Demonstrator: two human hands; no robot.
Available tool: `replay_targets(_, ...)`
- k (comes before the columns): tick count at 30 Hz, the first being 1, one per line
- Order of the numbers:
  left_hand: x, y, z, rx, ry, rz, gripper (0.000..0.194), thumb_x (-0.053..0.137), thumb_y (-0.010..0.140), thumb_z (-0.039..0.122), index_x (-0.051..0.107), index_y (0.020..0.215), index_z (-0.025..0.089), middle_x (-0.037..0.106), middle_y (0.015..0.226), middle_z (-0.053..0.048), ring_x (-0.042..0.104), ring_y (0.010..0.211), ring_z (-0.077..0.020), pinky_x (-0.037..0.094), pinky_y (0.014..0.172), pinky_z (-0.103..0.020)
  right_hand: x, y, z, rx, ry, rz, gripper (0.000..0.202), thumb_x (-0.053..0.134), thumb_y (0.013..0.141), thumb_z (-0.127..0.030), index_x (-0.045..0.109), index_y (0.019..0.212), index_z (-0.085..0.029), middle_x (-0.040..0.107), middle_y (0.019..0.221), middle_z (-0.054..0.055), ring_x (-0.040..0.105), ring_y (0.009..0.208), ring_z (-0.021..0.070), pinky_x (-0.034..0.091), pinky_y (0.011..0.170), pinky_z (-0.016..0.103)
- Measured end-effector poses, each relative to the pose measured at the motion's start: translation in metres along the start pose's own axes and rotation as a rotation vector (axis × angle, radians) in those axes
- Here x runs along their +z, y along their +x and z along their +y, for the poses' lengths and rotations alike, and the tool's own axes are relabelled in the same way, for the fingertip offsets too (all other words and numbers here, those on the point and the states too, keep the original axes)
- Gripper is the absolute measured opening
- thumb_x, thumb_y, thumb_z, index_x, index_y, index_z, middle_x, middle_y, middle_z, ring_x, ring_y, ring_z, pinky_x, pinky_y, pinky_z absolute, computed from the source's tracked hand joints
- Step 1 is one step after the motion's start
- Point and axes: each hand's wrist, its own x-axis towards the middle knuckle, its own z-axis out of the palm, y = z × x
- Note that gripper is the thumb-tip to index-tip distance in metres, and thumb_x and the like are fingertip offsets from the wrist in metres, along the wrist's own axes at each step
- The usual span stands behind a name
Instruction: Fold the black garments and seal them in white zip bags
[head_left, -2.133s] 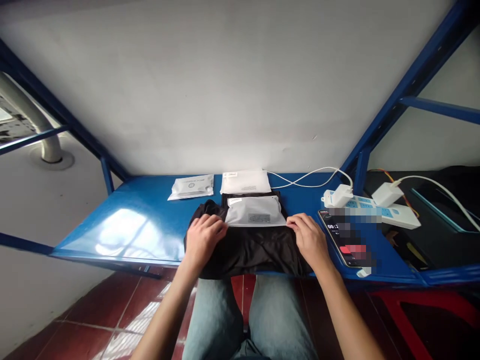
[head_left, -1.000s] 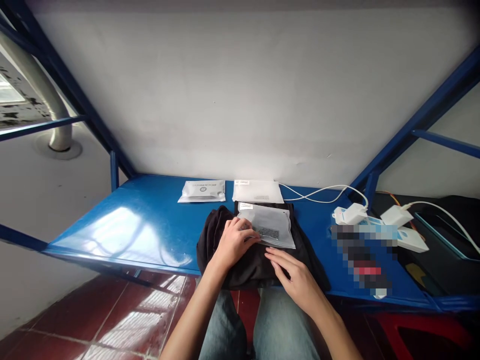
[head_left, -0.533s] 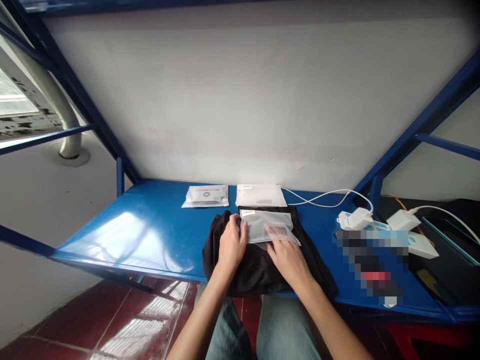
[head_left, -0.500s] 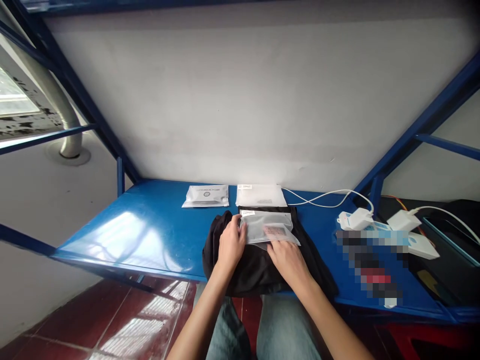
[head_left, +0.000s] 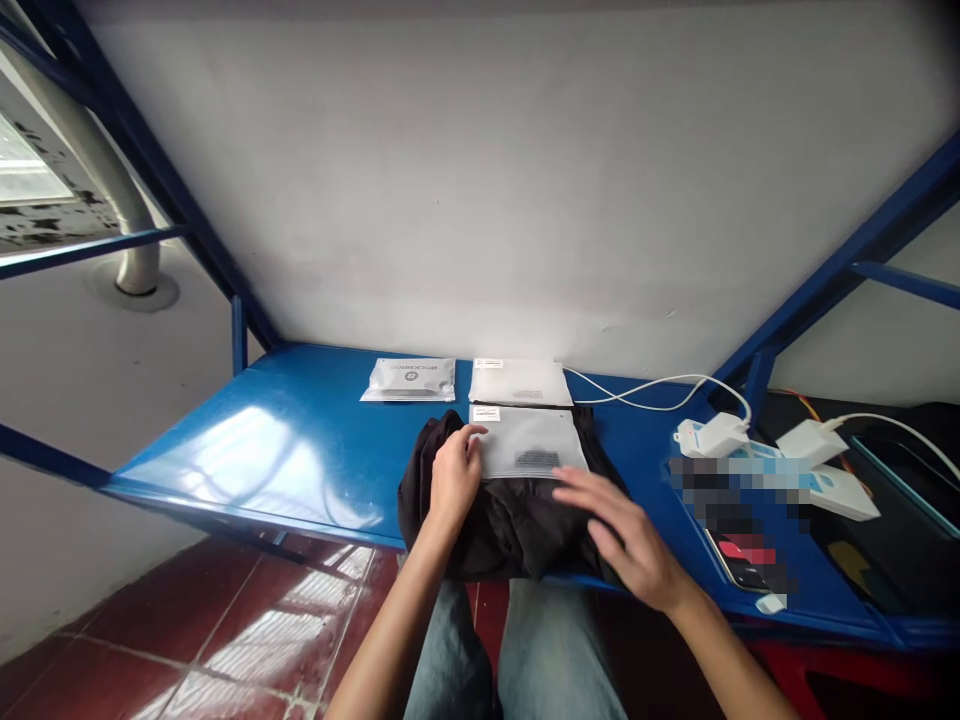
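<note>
Two bare hands work over a frosted pouch (head_left: 529, 440), which lies flat on a bunched black cloth (head_left: 517, 525) at the near side of a blue table (head_left: 300, 470). The left hand (head_left: 456, 470) rests on the cloth at the pouch's left edge, fingers loosely curled and thumb close to the index finger; whether it pinches the pouch or cloth, I cannot tell. The right hand (head_left: 626, 530) is spread, thumb apart from the fingers, with hold of nothing; its fingertips are at the pouch's near right corner, and contact is unclear.

The pouch has a white label at its far left corner and a dark printed block toward its near right. Just beyond it on the far side lies a whiter pouch (head_left: 517, 382), also labelled at far left. Left of that, apart, is a smaller packet (head_left: 411, 380) with a round dark logo.

A white cable (head_left: 645, 405) runs right to one of two white chargers (head_left: 724, 436) on a power strip (head_left: 847, 492). Nearer, a phone (head_left: 739, 572) lies partly hidden by blurred blocks. Jeans-clad legs (head_left: 551, 650) show below the near edge, over red floor tiles (head_left: 262, 630).
</note>
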Motion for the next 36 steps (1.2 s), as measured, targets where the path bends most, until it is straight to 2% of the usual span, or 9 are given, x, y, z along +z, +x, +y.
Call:
replay_targets(2,0.001,-0.001,0.0,0.004,-0.047,-0.002,0.026,0.049,0.099,0.02,0.074,0.107,0.023,0.077,0.106,-0.005,0.071,0.092,-0.0204,0.053,0.085,-0.032,0.0,0.013,0.016,0.232,-0.044,0.215,0.04,0.048,0.102,-0.039,0.059,0.139,-0.029,0.062,0.142,0.011,0.062,0.129,0.0299,0.054,0.105,0.048)
replay_targets(5,0.001,0.0,0.004,0.065,-0.159,0.002,0.026,0.049,0.102,0.023,0.075,0.105,0.021,0.078,0.107,-0.005,0.072,0.095,-0.0198,0.055,0.087,-0.031,0.002,0.047,0.046,0.478,-0.107,0.245,0.062,0.058,0.096,-0.057,0.05,0.148,-0.026,0.069,0.125,0.013,0.071,0.109,0.0301,0.06,0.091,0.046)
replay_targets(11,0.002,0.068,0.024,0.138,-0.106,0.18,0.032,0.044,0.107,0.033,0.07,0.121,0.021,0.076,0.118,-0.007,0.075,0.094,-0.0189,0.058,0.08,-0.028,-0.007,0.13,0.068,0.228,-0.308,0.515,0.051,0.053,0.099,-0.041,0.056,0.146,-0.022,0.057,0.147,0.017,0.056,0.134,0.0339,0.047,0.112,0.052)
replay_targets(18,0.03,0.16,-0.013,0.128,0.223,0.01,0.031,0.053,0.095,0.011,0.072,0.119,0.015,0.076,0.115,-0.016,0.07,0.117,-0.0296,0.053,0.105,-0.048,0.027,0.206,0.092,0.166,-0.417,-0.086,0.055,0.03,0.109,-0.048,0.045,0.158,-0.027,0.031,0.17,0.008,0.022,0.159,0.0301,0.028,0.126,0.053)
replay_targets(23,0.044,0.148,-0.05,0.211,0.398,-0.164,0.038,0.055,0.099,0.021,0.062,0.135,0.017,0.049,0.156,-0.022,0.041,0.15,-0.0352,0.038,0.117,-0.061,0.062,0.204,0.133,0.269,-0.373,-0.161,0.053,0.036,0.107,-0.055,0.047,0.155,-0.036,0.033,0.169,0.005,0.023,0.159,0.0295,0.02,0.127,0.058)
replay_targets(27,0.042,0.153,-0.045,0.227,0.542,-0.356,0.041,0.051,0.102,0.025,0.055,0.142,0.018,0.048,0.157,-0.023,0.044,0.148,-0.0378,0.035,0.115,-0.069,0.061,0.206,0.137,0.273,-0.379,-0.181,0.054,0.034,0.107,-0.053,0.042,0.158,-0.037,0.029,0.171,0.004,0.019,0.16,0.0295,0.017,0.128,0.058)
replay_targets(31,0.008,0.144,-0.007,0.218,0.461,-0.256,0.039,0.046,0.104,0.023,0.053,0.142,0.017,0.05,0.155,-0.022,0.046,0.146,-0.0329,0.04,0.116,-0.057,0.036,0.202,0.109,0.182,-0.388,-0.163,0.052,0.037,0.108,-0.043,0.048,0.156,-0.027,0.028,0.172,0.008,0.021,0.16,0.0306,0.023,0.127,0.055)
replay_targets(33,-0.015,0.114,0.016,0.234,0.292,-0.026,0.034,0.042,0.107,0.03,0.056,0.136,0.02,0.063,0.139,-0.016,0.061,0.129,-0.0257,0.05,0.106,-0.042,0.015,0.181,0.081,0.078,-0.381,-0.047,0.047,0.041,0.107,-0.038,0.054,0.151,-0.026,0.037,0.168,0.009,0.032,0.155,0.0311,0.03,0.125,0.052)
replay_targets(36,-0.029,0.043,0.038,0.215,0.258,-0.082,0.023,0.049,0.105,0.04,0.062,0.116,0.026,0.071,0.101,-0.006,0.069,0.09,-0.0209,0.056,0.079,-0.033,-0.012,0.12,0.033,0.107,-0.339,0.115,0.041,0.044,0.106,-0.04,0.062,0.141,-0.031,0.064,0.138,0.009,0.061,0.128,0.031,0.05,0.109,0.049)
